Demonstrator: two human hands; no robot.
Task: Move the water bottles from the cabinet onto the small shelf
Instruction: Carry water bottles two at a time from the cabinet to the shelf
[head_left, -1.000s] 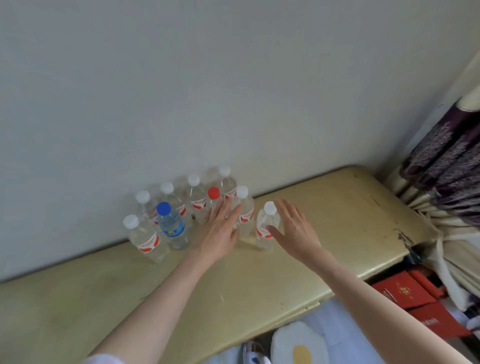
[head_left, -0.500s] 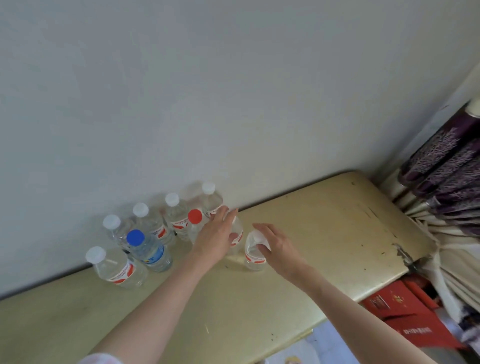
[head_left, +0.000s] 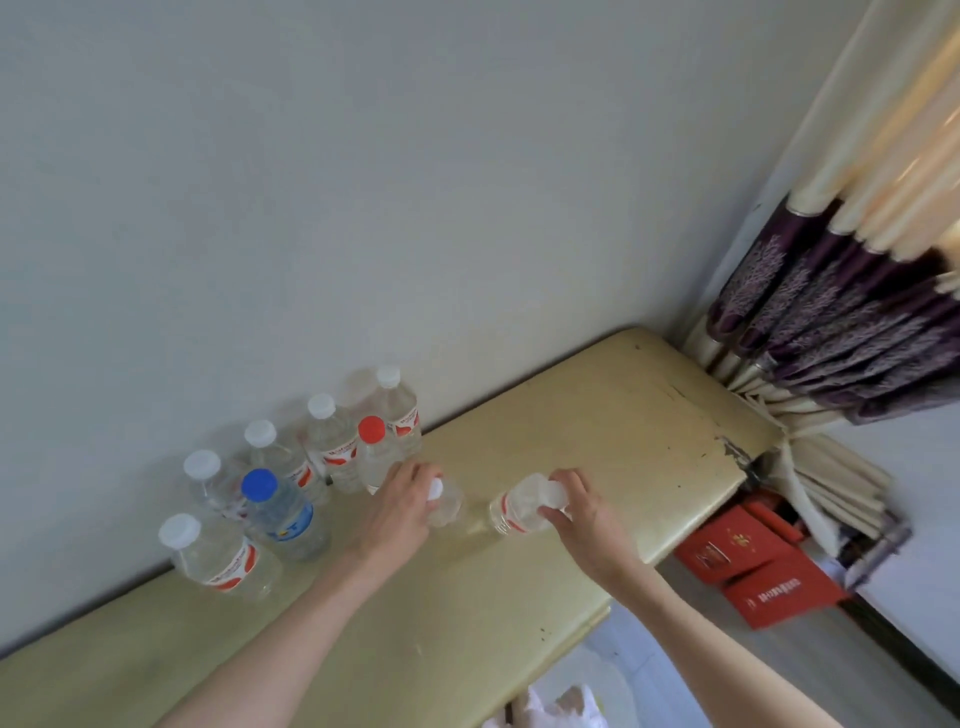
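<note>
Several clear water bottles stand in a cluster against the wall on the yellow cabinet top (head_left: 597, 426). Most have white caps; one has a blue cap (head_left: 283, 512) and one a red cap (head_left: 375, 452). My left hand (head_left: 402, 512) is closed around the top of a white-capped bottle (head_left: 448, 501) at the cluster's right edge. My right hand (head_left: 576, 512) grips the neck and cap of another white-capped bottle (head_left: 514, 512), which stands apart to the right of the cluster. The small shelf is not in view.
A white wall rises directly behind the bottles. Purple and cream curtains (head_left: 831, 322) hang at the right end of the cabinet. Red boxes (head_left: 753, 571) lie on the floor below its right corner. A white bag (head_left: 561, 706) sits at the bottom edge.
Both hands went from hovering open beside the two rightmost bottles to closing around their tops. The view has shifted, so the cluster appears further left.
</note>
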